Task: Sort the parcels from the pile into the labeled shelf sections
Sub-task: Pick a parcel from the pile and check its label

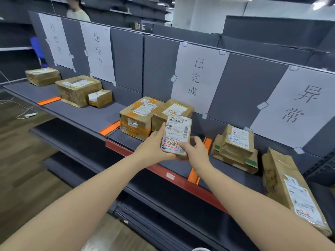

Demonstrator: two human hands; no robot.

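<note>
Between both hands, left hand (pixel 154 145) and right hand (pixel 194 151) gripped a small white-labelled brown cardboard parcel (pixel 176 135) before two brown boxes (pixel 154 115); setting it beside them on the grey metal shelf (pixel 174 165) seemed next.

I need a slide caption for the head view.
Both hands hold a small parcel before the 已完成 sign.

Back-panel sheets read 处理中 (pixel 98 49), 已完成 (pixel 195 78) and 异常 (pixel 301 105); the held parcel's sticker (pixel 170 143) reads 已完成.
</note>
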